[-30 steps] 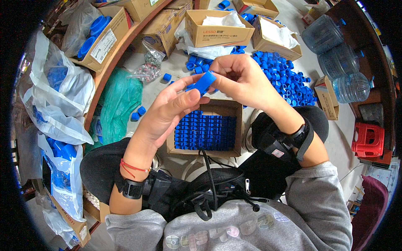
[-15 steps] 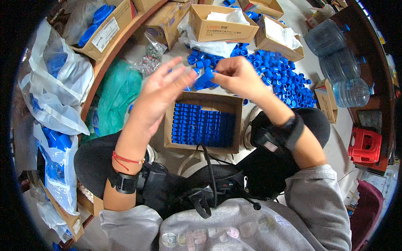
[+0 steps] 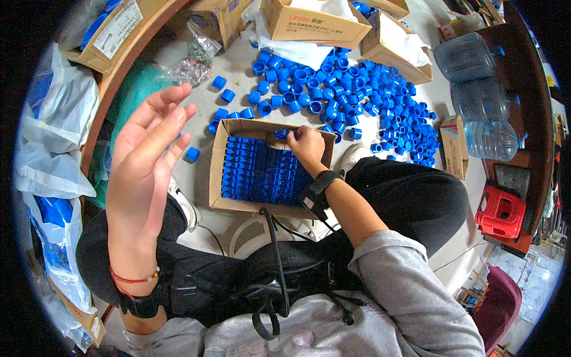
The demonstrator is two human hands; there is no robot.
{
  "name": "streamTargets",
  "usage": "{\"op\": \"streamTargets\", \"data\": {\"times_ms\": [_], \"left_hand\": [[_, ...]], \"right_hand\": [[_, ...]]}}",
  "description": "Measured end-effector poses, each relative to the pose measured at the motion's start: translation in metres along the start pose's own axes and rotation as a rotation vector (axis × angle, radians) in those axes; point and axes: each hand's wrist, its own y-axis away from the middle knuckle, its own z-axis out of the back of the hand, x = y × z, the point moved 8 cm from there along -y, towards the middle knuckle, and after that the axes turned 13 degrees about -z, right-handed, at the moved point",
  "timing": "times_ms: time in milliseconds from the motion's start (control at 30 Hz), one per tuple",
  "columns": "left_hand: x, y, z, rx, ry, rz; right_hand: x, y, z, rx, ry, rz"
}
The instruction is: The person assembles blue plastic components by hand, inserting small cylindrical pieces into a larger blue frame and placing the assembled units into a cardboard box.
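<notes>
Nearest to the camera was the left hand (image 3: 146, 152), raised in the air to the left of the box (image 3: 217, 169); its fingers were spread wide and it held nothing. Inside the box, blue parts (image 3: 238, 172) were set in close rows. The right hand (image 3: 309, 146) reached over the box, its fingers narrow and closed on a blue piece (image 3: 281, 134). This piece was just inside the far wall; how much of it the fingers covered, one could not tell.

The step in hand looked to be the placing of this piece with the rows. The next move called, probably, for settling it straight beside its neighbours and then loosening the fingers.

Beyond the box, loose caps (image 3: 227, 95) lay on the floor, with a large pile (image 3: 395, 119) toward the right. Farther still stood a carton (image 3: 315, 27) with white plastic.
</notes>
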Motion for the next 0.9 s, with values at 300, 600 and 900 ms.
{"op": "streamTargets", "data": {"times_ms": [300, 600, 900], "left_hand": [[0.002, -0.005, 0.004, -0.059, -0.054, 0.0], [0.007, -0.005, 0.01, 0.008, -0.111, 0.032], [0.011, -0.007, 0.01, 0.03, -0.104, 0.034]], "right_hand": [[-0.024, 0.007, -0.028, 0.012, 0.07, -0.073], [-0.037, 0.008, -0.051, 0.02, 0.116, -0.188], [-0.032, 0.009, -0.057, 0.035, 0.16, -0.172]]}}
